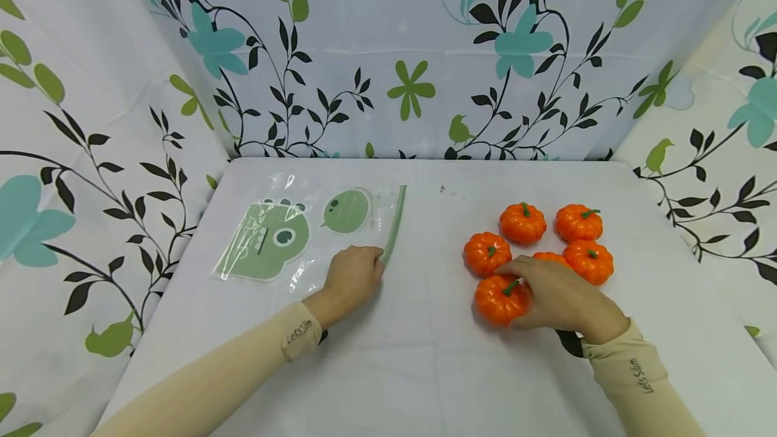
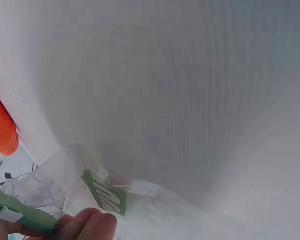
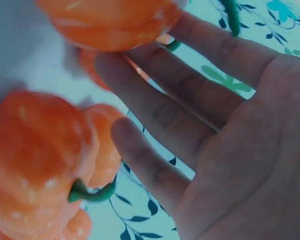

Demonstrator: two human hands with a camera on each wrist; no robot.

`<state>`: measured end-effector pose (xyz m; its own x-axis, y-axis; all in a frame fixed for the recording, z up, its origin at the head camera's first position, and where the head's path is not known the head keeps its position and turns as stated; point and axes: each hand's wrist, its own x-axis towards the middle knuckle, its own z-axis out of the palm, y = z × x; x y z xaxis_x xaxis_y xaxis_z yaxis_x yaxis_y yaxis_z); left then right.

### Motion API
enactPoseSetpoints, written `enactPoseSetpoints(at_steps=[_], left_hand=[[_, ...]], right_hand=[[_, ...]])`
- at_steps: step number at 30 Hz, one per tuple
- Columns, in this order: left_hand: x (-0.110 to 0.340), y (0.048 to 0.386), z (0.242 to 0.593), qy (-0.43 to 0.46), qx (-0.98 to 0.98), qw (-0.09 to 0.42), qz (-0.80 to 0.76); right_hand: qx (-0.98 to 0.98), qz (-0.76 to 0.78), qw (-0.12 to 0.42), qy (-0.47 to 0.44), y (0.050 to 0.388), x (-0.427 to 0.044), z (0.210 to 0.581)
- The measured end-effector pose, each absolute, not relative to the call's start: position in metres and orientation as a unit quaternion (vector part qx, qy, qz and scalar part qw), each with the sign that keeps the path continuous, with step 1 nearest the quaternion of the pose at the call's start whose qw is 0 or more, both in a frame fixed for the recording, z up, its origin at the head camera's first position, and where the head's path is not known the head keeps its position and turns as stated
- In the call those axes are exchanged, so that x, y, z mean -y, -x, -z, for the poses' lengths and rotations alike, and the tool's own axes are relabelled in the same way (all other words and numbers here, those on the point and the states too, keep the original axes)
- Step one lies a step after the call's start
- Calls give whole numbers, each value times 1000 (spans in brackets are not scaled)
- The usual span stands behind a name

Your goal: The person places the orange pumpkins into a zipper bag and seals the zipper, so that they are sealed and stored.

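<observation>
My left hand (image 1: 352, 276) pinches the lower end of the green strip (image 1: 397, 218) along the right edge of a clear plastic bag (image 1: 315, 228). The bag lies flat, printed with a green dinosaur face and a smaller round green figure. In the left wrist view, a white slider (image 2: 10, 214) sits on the strip beside my fingertips (image 2: 97, 225). My right hand (image 1: 555, 295) holds a small orange pumpkin (image 1: 500, 301) with a green stem, fingers round its far side and thumb on the near side. The right wrist view leaves out the thumb.
Several more small pumpkins (image 1: 522, 222) cluster behind and to the right of the held one, one partly hidden by my right hand. They stand on a white-covered table (image 1: 425, 369). Leaf-patterned curtains (image 1: 364, 52) enclose its back and sides.
</observation>
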<state>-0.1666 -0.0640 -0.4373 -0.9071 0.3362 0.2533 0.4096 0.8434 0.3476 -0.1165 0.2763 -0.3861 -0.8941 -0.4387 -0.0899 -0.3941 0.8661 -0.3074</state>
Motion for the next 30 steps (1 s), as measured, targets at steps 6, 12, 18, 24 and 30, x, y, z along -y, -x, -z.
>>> enactPoseSetpoints(at_steps=[6,12,18,24,30], left_hand=[[71,167,433,207,955,139,160],[75,170,431,219,952,184,108],[78,171,428,232,934,265,60],[80,169,424,228,923,309,37],[78,164,417,221,922,314,45]], right_hand=[[-947,214,78,226,119,-259,387],[-927,296,36,229,132,-233,395],[-908,367,-6,204,149,-206,404],[-879,456,4,140,161,-173,408],[-853,503,10,142,173,-149,414]])
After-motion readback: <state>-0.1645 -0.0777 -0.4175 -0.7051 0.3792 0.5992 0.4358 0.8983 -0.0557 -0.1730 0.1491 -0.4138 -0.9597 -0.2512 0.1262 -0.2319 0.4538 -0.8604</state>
